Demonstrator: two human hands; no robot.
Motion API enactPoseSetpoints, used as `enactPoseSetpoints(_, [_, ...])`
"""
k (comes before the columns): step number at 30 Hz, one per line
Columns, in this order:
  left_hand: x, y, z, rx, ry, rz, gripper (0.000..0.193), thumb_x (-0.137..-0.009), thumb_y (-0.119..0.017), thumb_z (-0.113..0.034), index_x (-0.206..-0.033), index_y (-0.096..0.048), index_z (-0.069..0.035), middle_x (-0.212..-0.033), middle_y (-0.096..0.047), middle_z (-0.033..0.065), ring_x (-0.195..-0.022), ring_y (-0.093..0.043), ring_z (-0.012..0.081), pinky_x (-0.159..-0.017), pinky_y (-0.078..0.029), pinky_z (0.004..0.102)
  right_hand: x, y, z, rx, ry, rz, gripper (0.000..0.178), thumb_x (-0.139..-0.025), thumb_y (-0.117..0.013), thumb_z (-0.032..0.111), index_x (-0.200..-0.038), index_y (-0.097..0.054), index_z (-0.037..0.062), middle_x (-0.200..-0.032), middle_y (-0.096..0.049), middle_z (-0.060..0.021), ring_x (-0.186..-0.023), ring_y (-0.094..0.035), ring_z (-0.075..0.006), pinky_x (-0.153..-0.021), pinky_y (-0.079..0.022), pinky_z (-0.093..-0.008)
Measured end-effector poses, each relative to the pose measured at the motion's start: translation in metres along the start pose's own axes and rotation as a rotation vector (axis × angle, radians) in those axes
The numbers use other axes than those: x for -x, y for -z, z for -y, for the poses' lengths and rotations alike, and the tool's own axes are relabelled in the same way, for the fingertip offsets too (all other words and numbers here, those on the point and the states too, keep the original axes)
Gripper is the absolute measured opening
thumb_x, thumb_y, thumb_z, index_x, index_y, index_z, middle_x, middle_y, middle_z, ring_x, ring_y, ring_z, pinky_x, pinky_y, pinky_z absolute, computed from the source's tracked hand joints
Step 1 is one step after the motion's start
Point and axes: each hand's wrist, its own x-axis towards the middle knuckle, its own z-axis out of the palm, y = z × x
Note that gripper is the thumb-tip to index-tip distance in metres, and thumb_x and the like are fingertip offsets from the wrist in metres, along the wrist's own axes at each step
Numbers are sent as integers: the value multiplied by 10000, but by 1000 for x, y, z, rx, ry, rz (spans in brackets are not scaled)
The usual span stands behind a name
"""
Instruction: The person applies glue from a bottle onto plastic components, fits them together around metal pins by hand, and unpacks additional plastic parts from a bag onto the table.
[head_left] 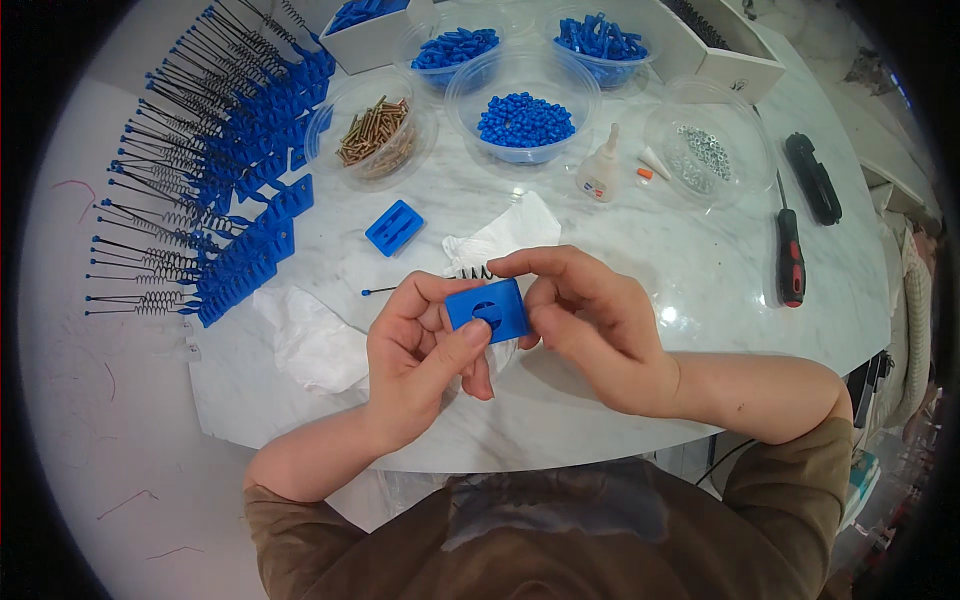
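Over the near middle of the table, my left hand (pixel 415 350) holds a blue plastic block (pixel 511 306) with a slotted round opening in its face. The left thumb presses on that opening. My right hand (pixel 605 335) has curled fingers at the block's right edge, with its index finger bent over the far corner; whether it pinches anything small is hidden. Just beyond the block shows a black coil spring (pixel 476 272), partly covered by the hands. A thin black rod with a blue tip (pixel 378 291) sticks out leftward. Another blue slotted block (pixel 396 228) lies farther left.
Rows of blue pieces with black springs (pixel 245 260) line the left side. Clear tubs hold brass-coloured screws (pixel 375 132), blue beads (pixel 525 122) and metal nuts (pixel 700 155). A glue bottle (pixel 600 170), screwdriver (pixel 790 255) and crumpled white tissues (pixel 315 340) lie around.
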Motion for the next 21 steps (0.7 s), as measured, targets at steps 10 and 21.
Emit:
enactPoseSetpoints(10, [4, -2, 0, -31, -74, 31, 281, -909, -563, -6, -1164, -450, 29, -801, -601, 81, -584, -610, 96, -503, -512, 212, 0, -5, 3, 258, 74, 10, 347, -828, -620, 16, -1169, -559, 9, -707, -478, 22, -622, -441, -54, -562, -363, -204])
enactPoseSetpoints(21, [8, 2, 1, -68, -179, 76, 285, -898, -565, 25, -1159, -449, 22, -897, -597, 97, -652, -607, 100, -573, -528, 228, 0, -7, 6, 323, 141, 49, 347, -814, -634, 11, -1154, -565, 19, -724, -499, 2, -633, -457, -70, -566, -371, -214])
